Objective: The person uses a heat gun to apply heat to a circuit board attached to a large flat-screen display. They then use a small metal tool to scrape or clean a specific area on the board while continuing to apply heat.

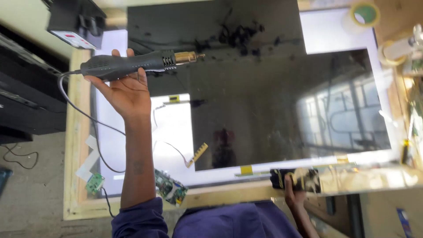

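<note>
We see an electronics repair workshop. On the wooden-framed worktop [76, 145] lies a large dark screen panel [264, 101] over a white backlit sheet [172, 128]. Near its edge lie green circuit boards [169, 187] with thin wires and flat ribbon cables [88, 161]. Our left hand [125, 90] holds a black hot air tool [132, 64] with a brass nozzle. A tape roll [365, 14] sits in the corner, and the floor is bare concrete.

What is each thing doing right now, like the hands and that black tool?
Left hand: raised, gripping the hot air tool.
Hot air tool: held level, brass nozzle pointing right.
Right hand: at the dark panel's near edge.
Dark panel: flat, reflective.
Tape roll: lying flat.
</note>
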